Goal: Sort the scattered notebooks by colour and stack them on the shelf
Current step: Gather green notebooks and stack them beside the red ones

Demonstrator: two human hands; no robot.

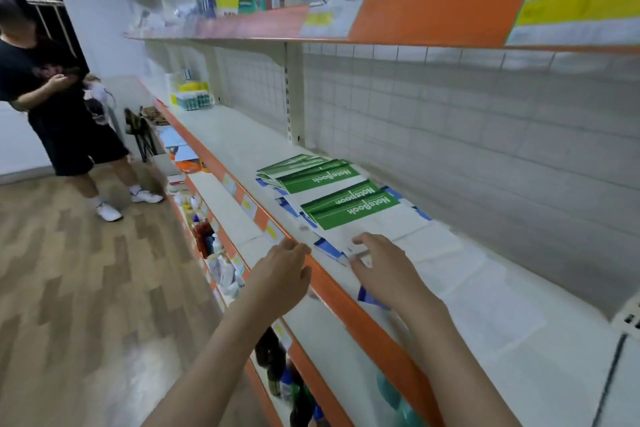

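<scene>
The right hand [377, 267] reaches over the orange front edge of the white metal shelf [519, 322], its fingers loosely spread and resting on the near edge of a white-covered notebook [391, 225] at the front of the scattered pile; a blue-and-white notebook [369, 298] pokes out beneath the wrist. The left hand [282, 269] hovers just beside it at the shelf lip, fingers relaxed and slightly curled, holding nothing. Beyond the hands, green notebooks printed "NoteBook" [349, 206] lie fanned over blue ones in the middle of the shelf. Farther left, a person in black clothes [52, 97] stands on the wooden floor [86, 288].
</scene>
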